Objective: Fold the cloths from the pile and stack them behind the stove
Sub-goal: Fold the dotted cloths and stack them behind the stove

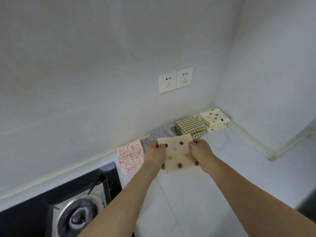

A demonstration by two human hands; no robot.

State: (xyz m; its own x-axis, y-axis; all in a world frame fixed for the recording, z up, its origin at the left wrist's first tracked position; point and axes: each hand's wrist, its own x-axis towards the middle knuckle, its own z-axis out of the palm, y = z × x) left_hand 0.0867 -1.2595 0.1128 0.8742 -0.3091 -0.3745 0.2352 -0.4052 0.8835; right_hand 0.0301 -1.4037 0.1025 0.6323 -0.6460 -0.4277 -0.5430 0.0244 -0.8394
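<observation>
Fingers: my left hand (156, 155) and right hand (201, 153) pinch the dotted cloth (178, 153) above the worktop (230, 161).
Done: folded stacks (189, 126) along the wall.
Left: placing this one; pile unseen.

Dotted cloth (178, 153): matt woven fabric. Stove (42, 207), left of it: glossy black top, dull metal burner (77, 218). Countertop (222, 177): smooth, pale.

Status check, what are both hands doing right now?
Left hand and right hand both grip the dotted cloth. Folded stacks ahead by wall. Nothing blocking.
</observation>
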